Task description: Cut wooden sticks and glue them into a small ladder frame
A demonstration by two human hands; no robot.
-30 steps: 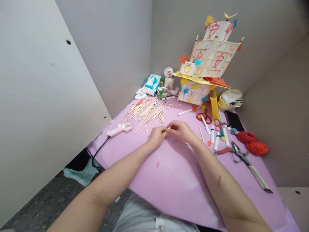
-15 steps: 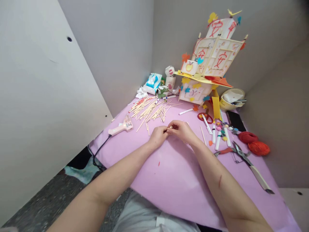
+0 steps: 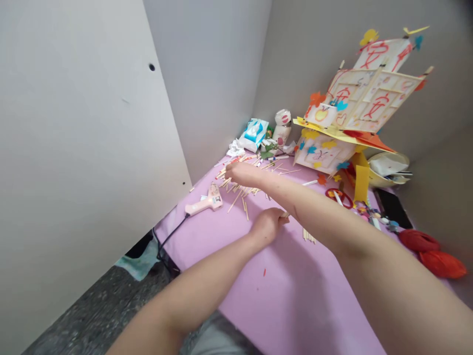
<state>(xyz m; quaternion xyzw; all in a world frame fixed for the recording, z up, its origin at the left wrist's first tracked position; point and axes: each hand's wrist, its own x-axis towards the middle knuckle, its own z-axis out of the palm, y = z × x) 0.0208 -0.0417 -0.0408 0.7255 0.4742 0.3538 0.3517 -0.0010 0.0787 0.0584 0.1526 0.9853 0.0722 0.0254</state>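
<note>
My left hand (image 3: 268, 226) is closed over the middle of the table, and the pale end of a wooden stick (image 3: 285, 215) pokes out by its fingers. How many sticks it holds cannot be made out. Crossing above it, my right arm reaches to the far left, where my right hand (image 3: 242, 173) is over a loose pile of thin wooden sticks (image 3: 236, 187). The fingers of that hand point down and are mostly hidden. A short row of sticks (image 3: 309, 235) lies side by side, partly behind my right forearm.
A pink glue gun (image 3: 207, 201) with a black cord lies left on the purple tablecloth (image 3: 236, 276). At the back right stands a decorated paper tower (image 3: 365, 103). Nearby are a wipes pack (image 3: 254, 132), a bowl (image 3: 388, 178), a phone (image 3: 393, 209) and red yarn (image 3: 441, 264).
My right hand has left my left hand and moved left and away to the stick pile. My left hand has shifted slightly nearer me. The view has turned left.
</note>
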